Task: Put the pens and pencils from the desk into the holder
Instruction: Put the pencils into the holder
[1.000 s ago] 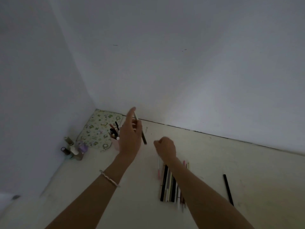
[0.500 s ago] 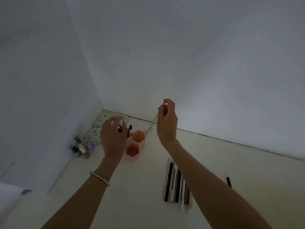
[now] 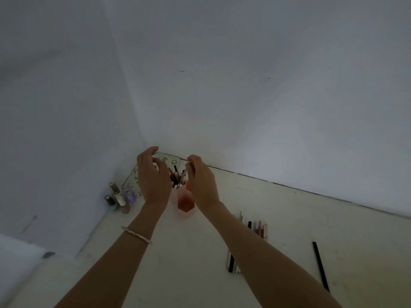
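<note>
A pink hexagonal holder (image 3: 185, 205) stands on the pale desk between my two wrists, with several pens upright in its far compartment. My right hand (image 3: 201, 181) pinches a thin pale pen (image 3: 183, 175) by its top, its lower end down among the pens in the holder. My left hand (image 3: 152, 177) hovers just left of the holder, fingers curled and apart, holding nothing. A row of pens and pencils (image 3: 255, 230) lies on the desk, partly hidden under my right forearm. One black pencil (image 3: 320, 266) lies alone further right.
Small nail-polish bottles (image 3: 120, 197) cluster by the left wall. A patterned pouch (image 3: 171, 161) lies in the corner behind the holder. White walls close off the left and far sides of the desk (image 3: 333, 218). A white object (image 3: 17, 261) sits at the lower left.
My right hand has lowered and swung left, bringing the pale pen down into the holder. My left hand let go of its dark pen into the holder and rose slightly with fingers apart.
</note>
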The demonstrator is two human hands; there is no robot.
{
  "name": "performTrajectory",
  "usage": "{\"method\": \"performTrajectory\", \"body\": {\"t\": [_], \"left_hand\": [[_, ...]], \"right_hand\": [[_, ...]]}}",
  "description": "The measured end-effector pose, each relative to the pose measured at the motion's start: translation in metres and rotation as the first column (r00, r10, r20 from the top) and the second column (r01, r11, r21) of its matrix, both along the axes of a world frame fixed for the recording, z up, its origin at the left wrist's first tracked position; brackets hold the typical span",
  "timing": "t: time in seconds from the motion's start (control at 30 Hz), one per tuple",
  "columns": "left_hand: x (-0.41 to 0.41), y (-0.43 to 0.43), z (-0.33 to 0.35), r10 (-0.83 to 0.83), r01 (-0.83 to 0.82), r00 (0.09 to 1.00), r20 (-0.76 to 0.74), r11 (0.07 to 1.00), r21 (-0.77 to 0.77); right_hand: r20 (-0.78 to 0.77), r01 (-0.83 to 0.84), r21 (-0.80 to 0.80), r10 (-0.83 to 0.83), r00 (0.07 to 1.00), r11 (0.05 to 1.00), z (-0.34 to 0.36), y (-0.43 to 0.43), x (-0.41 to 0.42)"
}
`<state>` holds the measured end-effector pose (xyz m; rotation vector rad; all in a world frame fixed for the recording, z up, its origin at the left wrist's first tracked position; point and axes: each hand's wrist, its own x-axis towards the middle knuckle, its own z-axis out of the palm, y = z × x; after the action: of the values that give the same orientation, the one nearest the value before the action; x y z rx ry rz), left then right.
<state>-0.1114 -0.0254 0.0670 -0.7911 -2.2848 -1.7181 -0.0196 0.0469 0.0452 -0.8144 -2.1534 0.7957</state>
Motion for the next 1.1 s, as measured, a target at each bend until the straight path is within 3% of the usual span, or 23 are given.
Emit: {"method": "performTrajectory", "body": {"t": [0.17,0.3,0.4,0.47,0.57,0.67,0.87,1.1], "left_hand": [[0.013,0.004,0.001,0.016,-0.016,1.000,0.006,1.000,-0.009],[0.042,0.010,-0.008,-0.086,0.084,0.996,-0.037,0.995,-0.057],[0.082,0.023,-0.027,-0.262,0.259,0.965,0.023,0.933,-0.250],[0.112,0.031,-0.049,-0.379,0.418,0.908,0.180,0.781,-0.463],[0.145,0.032,-0.083,-0.405,0.549,0.827,0.389,0.439,-0.711],[0.172,0.033,-0.105,-0.363,0.586,0.799,0.479,0.296,-0.754],[0.186,0.035,-0.120,-0.284,0.542,0.833,0.474,0.252,-0.802],[0.182,0.037,-0.116,-0.229,0.596,0.803,0.550,0.286,-0.751]], "right_hand": [[0.271,-0.194,0.240,0.126,0.954,0.951,-0.013,0.001,0.011],[0.082,0.067,0.127,-0.078,0.994,0.990,-0.009,0.014,0.038],[0.058,0.225,0.012,-0.225,0.973,0.974,-0.008,0.032,0.068],[0.090,0.283,-0.040,-0.279,0.956,0.958,-0.010,0.043,0.090],[0.126,0.324,-0.120,-0.309,0.943,0.938,-0.015,0.052,0.114],[0.166,0.363,-0.154,-0.338,0.926,0.919,-0.020,0.057,0.138],[0.210,0.388,-0.149,-0.354,0.911,0.910,-0.035,0.058,0.168],[0.240,0.368,-0.212,-0.316,0.918,0.905,-0.048,0.048,0.170]]}}
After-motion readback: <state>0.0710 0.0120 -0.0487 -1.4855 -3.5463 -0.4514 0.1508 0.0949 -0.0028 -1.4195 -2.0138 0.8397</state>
